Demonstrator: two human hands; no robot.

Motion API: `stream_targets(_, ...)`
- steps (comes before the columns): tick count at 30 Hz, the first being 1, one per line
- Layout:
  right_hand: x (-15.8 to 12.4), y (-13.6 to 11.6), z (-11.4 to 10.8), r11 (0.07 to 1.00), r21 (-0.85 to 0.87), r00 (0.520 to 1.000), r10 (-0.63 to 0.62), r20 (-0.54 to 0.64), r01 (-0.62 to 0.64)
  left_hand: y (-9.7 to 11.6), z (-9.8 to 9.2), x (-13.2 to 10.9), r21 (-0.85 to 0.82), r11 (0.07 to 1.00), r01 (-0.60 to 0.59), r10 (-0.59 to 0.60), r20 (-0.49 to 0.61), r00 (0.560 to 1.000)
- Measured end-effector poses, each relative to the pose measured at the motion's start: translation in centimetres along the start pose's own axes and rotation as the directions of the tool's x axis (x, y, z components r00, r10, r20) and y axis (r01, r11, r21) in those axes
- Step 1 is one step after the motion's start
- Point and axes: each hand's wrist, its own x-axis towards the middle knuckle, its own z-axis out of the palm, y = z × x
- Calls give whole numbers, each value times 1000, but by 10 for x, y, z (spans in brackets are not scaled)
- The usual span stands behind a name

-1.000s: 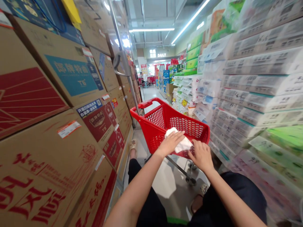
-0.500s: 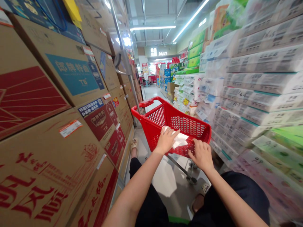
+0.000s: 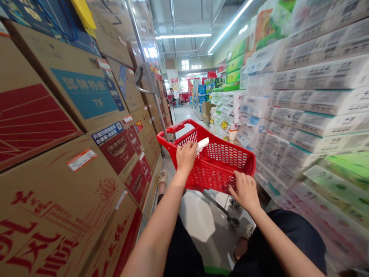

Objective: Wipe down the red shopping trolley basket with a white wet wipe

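A red plastic shopping cart basket (image 3: 219, 163) stands in a store aisle in front of me. My left hand (image 3: 186, 156) is closed on a white cloth (image 3: 201, 144) and presses it on the basket's left rim. My right hand (image 3: 245, 191) grips the near right edge of the basket. Below my arms I see my dark trousers and sandalled feet on the pale floor.
Stacked cardboard cartons (image 3: 72, 127) wall the left side, with a metal post (image 3: 150, 80) beside them. Piled packs of tissue paper (image 3: 311, 111) fill the right side. The aisle floor (image 3: 184, 113) runs on ahead to more shelves, where a person sits in the distance.
My left hand has slid the white cloth from the basket's near edge leftward and away along the rim. My right hand has kept its hold on the near edge.
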Motion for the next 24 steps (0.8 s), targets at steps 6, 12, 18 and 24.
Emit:
stream_targets(6, 3, -3, 1, 1000, 10, 1000, -3, -3, 3, 14, 22, -30, -14, 980, -200, 201, 109, 974)
stream_targets(12, 5, -6, 3, 1000, 5, 1000, 27, -5, -27, 30, 43, -55, -61, 971, -230, 237, 148, 960)
stream_targets(18, 4, -8, 2, 999, 3, 999, 42, 14, -42, 87, 50, -71, 2, 949, -315, 312, 142, 940)
stream_targets(24, 0, 6, 1, 999, 8, 999, -36, 4, 36, 71, 43, -67, -22, 890, -455, 454, 136, 881)
